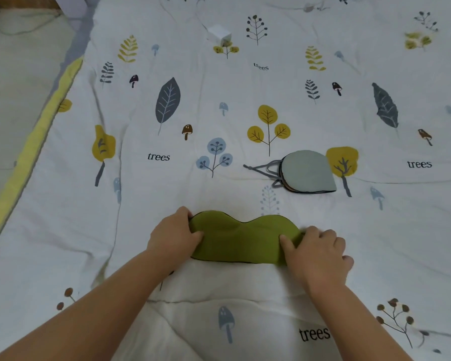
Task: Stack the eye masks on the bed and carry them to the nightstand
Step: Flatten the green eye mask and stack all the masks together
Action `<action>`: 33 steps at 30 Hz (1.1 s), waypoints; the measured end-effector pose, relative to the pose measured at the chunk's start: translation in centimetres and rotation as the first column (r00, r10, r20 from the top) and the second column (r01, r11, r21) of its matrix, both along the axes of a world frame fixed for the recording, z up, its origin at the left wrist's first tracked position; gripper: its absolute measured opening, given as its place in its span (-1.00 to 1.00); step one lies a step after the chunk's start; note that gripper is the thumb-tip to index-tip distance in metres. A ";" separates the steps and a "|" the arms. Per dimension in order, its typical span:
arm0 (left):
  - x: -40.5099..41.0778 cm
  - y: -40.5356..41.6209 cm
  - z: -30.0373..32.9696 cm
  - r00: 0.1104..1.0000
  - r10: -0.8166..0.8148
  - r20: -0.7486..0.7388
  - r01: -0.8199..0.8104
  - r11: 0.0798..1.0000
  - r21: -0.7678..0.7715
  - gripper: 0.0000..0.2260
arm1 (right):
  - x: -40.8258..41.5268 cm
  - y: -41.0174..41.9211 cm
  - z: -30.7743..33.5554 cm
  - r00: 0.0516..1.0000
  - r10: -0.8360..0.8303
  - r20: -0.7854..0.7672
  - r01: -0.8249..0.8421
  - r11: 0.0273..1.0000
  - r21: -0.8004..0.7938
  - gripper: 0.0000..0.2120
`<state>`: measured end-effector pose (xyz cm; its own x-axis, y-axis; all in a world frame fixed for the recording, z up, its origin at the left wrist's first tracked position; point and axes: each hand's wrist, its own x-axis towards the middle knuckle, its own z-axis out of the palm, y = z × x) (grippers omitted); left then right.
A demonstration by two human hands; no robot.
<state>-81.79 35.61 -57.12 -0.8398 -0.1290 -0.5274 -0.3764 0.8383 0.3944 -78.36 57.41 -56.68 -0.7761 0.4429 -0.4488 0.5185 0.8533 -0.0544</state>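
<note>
A green eye mask (241,239) lies spread flat on the bed's printed quilt (167,178), near the front. My left hand (173,237) grips its left end and my right hand (317,252) grips its right end, thumbs on top. Further back and to the right sits a folded pale grey-blue eye mask (307,170), with darker edges showing beneath it and its grey straps trailing to the left. The nightstand is out of view.
A small white cube-shaped object (220,35) with a thin cable rests far back on the quilt. The bed's left edge, with a yellow border (31,142), runs diagonally; beyond it lies a pale floor or mat (13,74).
</note>
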 end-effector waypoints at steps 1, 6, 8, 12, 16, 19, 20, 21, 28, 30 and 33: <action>0.0 -0.2 0.0 1.000 0.007 -0.008 -0.007 1.000 0.003 -0.84 | 0.0 -0.1 0.1 0.999 -0.032 -0.001 0.032 0.999 -0.037 -0.59; 0.3 -0.4 0.1 0.996 0.045 -0.073 -0.037 0.993 0.110 -0.69 | -0.1 -1.2 2.2 0.949 -0.170 -0.266 0.076 0.942 -0.328 -0.88; 0.6 -0.5 0.1 0.993 0.056 -0.104 -0.037 0.983 0.181 -0.78 | 0.1 -2.7 3.5 0.916 -0.133 -0.379 -0.006 0.939 -0.344 -0.86; 1.2 -0.6 0.6 0.977 0.212 0.009 -0.197 0.888 0.416 -0.81 | 1.0 -6.7 4.9 0.846 0.032 -0.532 -0.280 0.876 -0.393 -0.84; 1.4 -0.8 1.5 0.919 0.341 0.196 -0.389 0.713 0.583 -0.74 | 1.8 -9.8 3.8 0.822 0.236 -0.518 -0.468 0.798 -0.379 -0.67; 1.4 -1.1 2.0 0.877 0.369 0.307 -0.477 0.604 0.638 -0.70 | 1.9 -11.1 2.8 0.843 0.324 -0.430 -0.513 0.726 -0.458 -0.57; 1.5 -1.3 2.1 0.879 0.343 0.331 -0.476 0.592 0.650 -0.68 | 1.9 -11.2 2.5 0.846 0.345 -0.406 -0.523 0.685 -0.508 -0.54; 1.6 -1.5 1.8 0.894 0.304 0.330 -0.449 0.609 0.654 -0.68 | 2.0 -11.3 2.4 0.853 0.346 -0.391 -0.519 0.645 -0.560 -0.54; 2.2 -2.2 0.9 0.927 0.218 0.305 -0.375 0.569 0.732 -0.77 | 0.8 -8.5 1.7 0.937 -0.098 -0.336 -0.081 0.873 -0.480 -0.68; 2.2 -2.0 1.0 0.898 0.156 0.412 -0.435 0.459 0.774 -0.73 | 0.4 -8.1 1.2 0.977 -0.143 -0.161 0.023 0.812 -0.584 -0.66; 1.9 -1.6 1.4 0.940 0.199 0.279 -0.334 0.711 0.619 -0.81 | 0.1 -7.5 0.7 0.969 -0.173 -0.179 0.045 0.829 -0.557 -0.72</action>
